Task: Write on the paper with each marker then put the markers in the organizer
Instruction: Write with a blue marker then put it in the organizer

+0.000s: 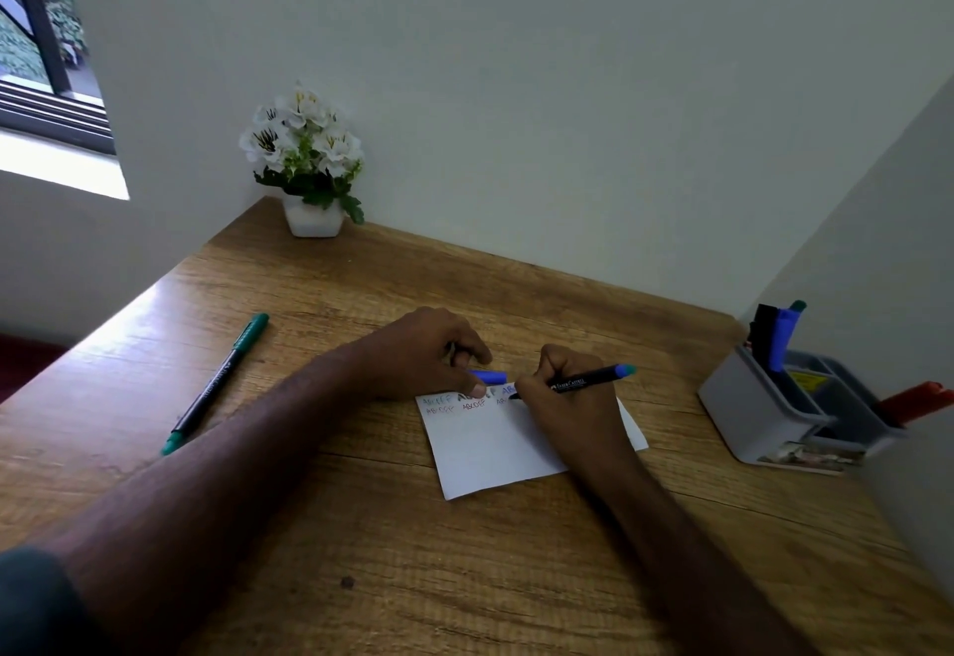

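Note:
A white sheet of paper (495,443) lies mid-desk with several short rows of letters along its top edge. My right hand (568,397) grips a black marker with a blue end (593,380), its tip touching the paper at the second row. My left hand (428,356) rests on the paper's top left corner and pinches a blue cap (490,376). A green-capped marker (217,384) lies on the desk to the left. The grey organizer (774,412) stands at the right with black, blue and green markers (777,338) in its back slot and red ones (913,400) at its right.
A white pot of white flowers (309,175) sits in the far left corner of the wooden desk (361,552). Walls close the desk at the back and right. A window is at the upper left.

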